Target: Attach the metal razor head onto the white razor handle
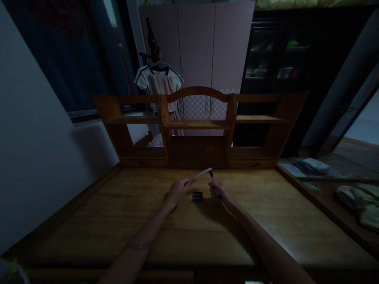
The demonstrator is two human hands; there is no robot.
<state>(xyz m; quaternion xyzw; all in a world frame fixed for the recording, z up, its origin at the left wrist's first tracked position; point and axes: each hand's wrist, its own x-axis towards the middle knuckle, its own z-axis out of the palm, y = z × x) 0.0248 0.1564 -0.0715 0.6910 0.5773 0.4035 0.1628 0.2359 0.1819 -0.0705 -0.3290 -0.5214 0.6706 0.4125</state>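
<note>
Over the wooden desktop (142,228), my left hand (179,189) is closed on one end of a thin white stick (203,172) that slants up to the right. My right hand (220,191) grips a pen-like tool (212,176), pale in the middle with a black upper end and a dark lower end. The stick's far end meets the tool's black end or lies just in front of it; I cannot tell which. Between both hands, a small black object (197,196) with lighter bands lies on the desktop, its kind unclear.
A wooden shelf unit (197,124) with drawers borders the desk's back. On the left is a white wall (38,157). Past the desk's raised right edge (319,209) lie bags and cloth (359,205). Hanging clothes (161,83) and a pink wardrobe (197,47) stand behind.
</note>
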